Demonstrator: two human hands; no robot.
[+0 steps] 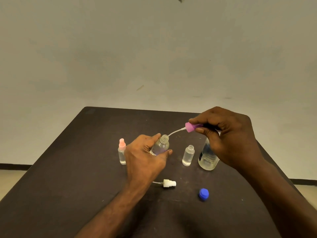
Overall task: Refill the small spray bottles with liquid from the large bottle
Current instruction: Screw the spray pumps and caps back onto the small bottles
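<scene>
My left hand [145, 155] grips a small clear spray bottle [162, 145] with an open threaded neck, standing tilted on the dark table [68, 177]. My right hand [228, 134] pinches a purple spray head [190, 127] above and to the right of it; the head's thin white tube curves down toward the bottle's mouth. Another small clear bottle [188, 155] stands uncapped to the right. The large clear bottle [208, 157] stands behind my right hand, partly hidden. A small bottle with a pink spray head [122, 152] stands at the left.
A white spray head [169, 183] with its tube lies on the table near my left wrist. A blue cap [203, 194] lies to its right. A pale wall rises behind the table's far edge.
</scene>
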